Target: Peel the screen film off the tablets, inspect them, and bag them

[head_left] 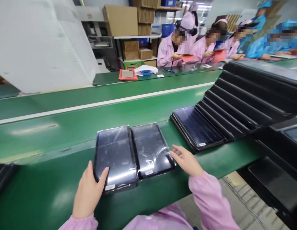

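At the upper left of the frame, cardboard boxes stand on a white shelf, and an orange tray lies on a far bench. A green conveyor belt crosses the middle. Near the bottom centre, two tablets in plastic film lie flat side by side on the belt, the first tablet and the second tablet, probably flat so they do not slide. The left hand is at the lower left corner of the first tablet, with thumb and fingers spread around it; whether it grips, I cannot tell. The right hand has spread fingers, and they reach the second tablet's corner — a light touch, it seems. At the right, more black tablets overlap like steps, perhaps to save room. Co-workers in pink smocks sit at the upper right.
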The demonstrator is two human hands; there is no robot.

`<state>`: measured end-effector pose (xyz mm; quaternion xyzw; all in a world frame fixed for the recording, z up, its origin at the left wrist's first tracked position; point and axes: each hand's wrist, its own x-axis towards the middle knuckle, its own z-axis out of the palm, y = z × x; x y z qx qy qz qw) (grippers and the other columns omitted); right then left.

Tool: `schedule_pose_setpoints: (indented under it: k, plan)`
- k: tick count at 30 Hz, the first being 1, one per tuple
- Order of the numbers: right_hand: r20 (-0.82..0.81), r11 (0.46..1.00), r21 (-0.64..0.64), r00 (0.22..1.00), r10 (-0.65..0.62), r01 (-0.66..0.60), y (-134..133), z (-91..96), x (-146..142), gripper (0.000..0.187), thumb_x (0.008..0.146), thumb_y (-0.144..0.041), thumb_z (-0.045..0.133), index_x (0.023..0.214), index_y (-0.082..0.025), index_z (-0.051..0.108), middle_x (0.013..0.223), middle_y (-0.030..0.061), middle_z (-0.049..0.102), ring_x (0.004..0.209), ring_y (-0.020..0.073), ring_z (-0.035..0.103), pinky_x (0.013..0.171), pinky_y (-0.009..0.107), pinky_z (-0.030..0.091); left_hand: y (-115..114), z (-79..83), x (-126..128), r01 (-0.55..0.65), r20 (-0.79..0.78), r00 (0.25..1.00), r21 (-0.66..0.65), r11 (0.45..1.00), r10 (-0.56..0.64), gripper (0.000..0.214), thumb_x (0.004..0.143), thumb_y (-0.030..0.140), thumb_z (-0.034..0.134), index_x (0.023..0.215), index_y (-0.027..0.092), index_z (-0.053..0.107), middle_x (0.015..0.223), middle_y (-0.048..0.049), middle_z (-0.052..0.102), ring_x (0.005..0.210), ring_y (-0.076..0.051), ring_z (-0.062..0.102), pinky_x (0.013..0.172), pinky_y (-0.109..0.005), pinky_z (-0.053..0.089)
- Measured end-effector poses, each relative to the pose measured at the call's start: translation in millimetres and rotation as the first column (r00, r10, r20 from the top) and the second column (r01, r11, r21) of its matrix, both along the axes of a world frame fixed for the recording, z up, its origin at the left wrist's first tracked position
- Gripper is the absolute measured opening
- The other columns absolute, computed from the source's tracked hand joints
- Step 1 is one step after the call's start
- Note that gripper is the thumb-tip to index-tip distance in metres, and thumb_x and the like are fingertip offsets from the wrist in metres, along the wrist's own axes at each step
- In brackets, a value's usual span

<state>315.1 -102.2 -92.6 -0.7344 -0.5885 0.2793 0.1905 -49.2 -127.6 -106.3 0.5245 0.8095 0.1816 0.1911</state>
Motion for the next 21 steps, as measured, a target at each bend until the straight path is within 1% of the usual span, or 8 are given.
schedule_pose_setpoints:
  k: [2, 3, 5, 8, 13, 16, 19, 21]
  plan:
    - [0.081, 1.000, -0.005, 0.997, 0.013, -0.012, 31.8, -7.9, -23.2, 0.049, 0.092, -0.045, 0.053, 0.124, -0.010, 0.064, 0.115, 0.0173, 0.069, 0.099, 0.0291, 0.069, 0.094, 0.041, 0.052, 0.3, -3.2, -3.6, -0.028, 0.170, 0.985, -0.075, 0.997, 0.041, 0.094, 0.084, 0.074, 0.042, 0.157, 0.016, 0.028, 0.154, -0.0178, 0.046, 0.140, -0.038, 0.047, 0.114, -0.054, 0.039]
    - [0.116, 1.000, -0.013, 0.993, 0.022, -0.021, 41.5, -11.9, -30.8, 0.048, 0.092, -0.045, 0.053, 0.121, -0.009, 0.064, 0.115, 0.0194, 0.068, 0.103, 0.0316, 0.068, 0.095, 0.042, 0.050, 0.7, -5.2, -4.3, -0.036, 0.238, 0.970, -0.060, 0.998, 0.050, 0.089, 0.085, 0.071, 0.045, 0.155, 0.019, 0.031, 0.153, -0.0153, 0.048, 0.139, -0.036, 0.048, 0.115, -0.052, 0.038]
    - [0.181, 0.999, -0.031, 0.983, 0.038, -0.033, 50.8, -17.4, -40.8, 0.046, 0.094, -0.046, 0.052, 0.116, -0.008, 0.064, 0.115, 0.0221, 0.067, 0.109, 0.0348, 0.066, 0.095, 0.043, 0.050, 1.6, -10.0, -4.4, -0.058, 0.341, 0.939, 0.022, 0.998, 0.047, 0.081, 0.084, 0.066, 0.052, 0.149, 0.020, 0.039, 0.151, -0.0146, 0.050, 0.138, -0.034, 0.049, 0.117, -0.050, 0.036]
    - [0.256, 0.997, -0.060, 0.965, 0.060, -0.046, 50.7, -17.4, -48.1, 0.045, 0.097, -0.046, 0.050, 0.116, -0.007, 0.061, 0.115, 0.0230, 0.066, 0.110, 0.0351, 0.065, 0.093, 0.042, 0.050, 2.5, -15.1, -4.5, -0.091, 0.445, 0.895, 0.101, 0.991, 0.037, 0.075, 0.082, 0.060, 0.059, 0.143, 0.018, 0.044, 0.146, -0.0156, 0.054, 0.135, -0.032, 0.051, 0.117, -0.049, 0.035]
    - [0.361, 0.993, -0.114, 0.929, 0.078, -0.039, 52.0, -5.9, -53.0, 0.045, 0.097, -0.049, 0.048, 0.108, -0.008, 0.062, 0.110, 0.0224, 0.067, 0.100, 0.0358, 0.068, 0.086, 0.042, 0.051, 2.4, -14.5, -9.4, -0.083, 0.520, 0.854, 0.120, 0.989, 0.008, 0.071, 0.082, 0.053, 0.065, 0.142, 0.021, 0.046, 0.145, -0.0132, 0.055, 0.136, -0.031, 0.050, 0.118, -0.048, 0.035]
    - [0.393, 0.992, -0.117, 0.915, 0.087, -0.044, 57.0, -0.6, -54.9, 0.046, 0.096, -0.051, 0.048, 0.113, -0.010, 0.061, 0.112, 0.0205, 0.067, 0.102, 0.0359, 0.068, 0.086, 0.042, 0.051, 2.8, -16.5, -11.8, -0.082, 0.532, 0.846, 0.123, 0.989, 0.004, 0.068, 0.081, 0.050, 0.067, 0.141, 0.022, 0.049, 0.145, -0.0121, 0.057, 0.135, -0.031, 0.052, 0.118, -0.048, 0.035]
    - [0.446, 0.995, -0.060, 0.889, 0.102, -0.084, 57.3, -2.5, -53.4, 0.055, 0.096, -0.050, 0.048, 0.128, -0.006, 0.054, 0.115, 0.0236, 0.065, 0.109, 0.0385, 0.065, 0.090, 0.044, 0.050, 4.6, -20.7, -15.8, -0.110, 0.584, 0.812, 0.143, 0.983, 0.006, 0.068, 0.077, 0.046, 0.071, 0.137, 0.021, 0.052, 0.143, -0.0141, 0.058, 0.132, -0.033, 0.054, 0.115, -0.050, 0.038]
    - [0.537, 0.989, 0.043, 0.838, 0.096, -0.141, 57.3, -9.1, -48.3, 0.065, 0.096, -0.053, 0.048, 0.135, -0.002, 0.050, 0.112, 0.0268, 0.066, 0.105, 0.0405, 0.066, 0.088, 0.046, 0.051, 8.2, -18.1, -29.6, -0.130, 0.653, 0.757, 0.169, 0.977, -0.012, 0.064, 0.076, 0.044, 0.071, 0.133, 0.021, 0.054, 0.140, -0.0154, 0.060, 0.127, -0.033, 0.059, 0.109, -0.049, 0.045]
